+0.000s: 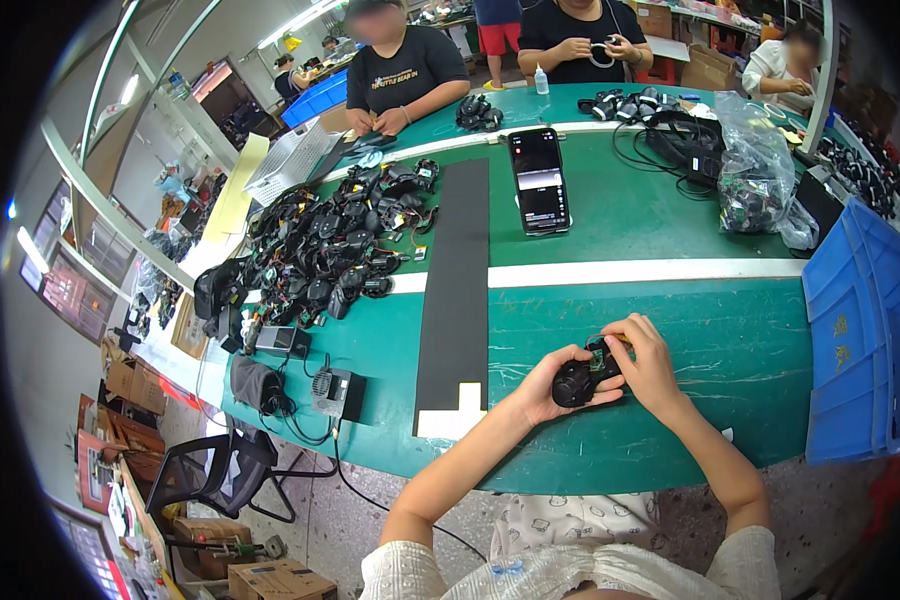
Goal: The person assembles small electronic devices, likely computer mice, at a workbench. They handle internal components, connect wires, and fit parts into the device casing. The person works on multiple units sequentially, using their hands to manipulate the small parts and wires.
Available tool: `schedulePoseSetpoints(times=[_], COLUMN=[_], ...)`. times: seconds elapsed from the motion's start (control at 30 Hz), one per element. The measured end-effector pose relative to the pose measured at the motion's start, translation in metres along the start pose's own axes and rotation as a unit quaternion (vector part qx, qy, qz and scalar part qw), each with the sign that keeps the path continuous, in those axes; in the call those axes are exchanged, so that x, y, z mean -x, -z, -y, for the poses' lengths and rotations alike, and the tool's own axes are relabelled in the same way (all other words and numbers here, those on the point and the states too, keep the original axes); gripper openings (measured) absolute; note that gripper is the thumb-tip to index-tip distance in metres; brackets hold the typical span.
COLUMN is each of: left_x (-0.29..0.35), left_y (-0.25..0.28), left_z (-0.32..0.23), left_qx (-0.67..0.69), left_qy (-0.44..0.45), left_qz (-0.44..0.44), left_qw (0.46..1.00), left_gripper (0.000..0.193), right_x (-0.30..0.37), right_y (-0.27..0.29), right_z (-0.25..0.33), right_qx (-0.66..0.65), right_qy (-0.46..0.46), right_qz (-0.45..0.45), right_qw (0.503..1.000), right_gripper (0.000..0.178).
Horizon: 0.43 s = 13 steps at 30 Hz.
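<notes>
Both hands hold one small black device (578, 381) with a green circuit board and thin wires showing on its top, just above the green table (710, 330). My left hand (548, 385) cups its rounded black body from the left. My right hand (646, 362) grips the board end from the right, fingers curled over it. A long black strip (457, 280) with a white end lies on the table to the left of my hands.
A heap of black parts with wires (330, 250) covers the table's left. A phone (539, 180) lies beyond the strip, a clear bag of parts (755, 170) at the right, a blue bin (865, 330) at the right edge. Other people work across the table.
</notes>
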<state>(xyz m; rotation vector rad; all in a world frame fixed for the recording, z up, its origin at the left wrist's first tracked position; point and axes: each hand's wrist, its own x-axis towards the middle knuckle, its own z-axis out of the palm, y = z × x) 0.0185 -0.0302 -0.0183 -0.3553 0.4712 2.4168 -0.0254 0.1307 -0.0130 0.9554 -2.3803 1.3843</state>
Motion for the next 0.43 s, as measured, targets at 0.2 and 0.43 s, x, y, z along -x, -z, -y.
schedulePoseSetpoints(times=[0.2,0.43], left_x=[-0.004,-0.007], left_y=[0.006,0.011], left_z=[0.000,0.005], left_qx=[-0.025,-0.109], left_qy=[0.007,-0.007], left_qz=[0.002,-0.055], left_qw=[1.000,0.993], left_gripper=[0.029,0.031], right_x=[0.000,0.000], right_y=[0.001,-0.001], right_z=[-0.003,-0.009], right_qx=[0.029,0.032], right_qy=[0.016,0.006], right_qz=[0.019,0.041], right_qw=[0.999,0.999], right_gripper=[0.008,0.008])
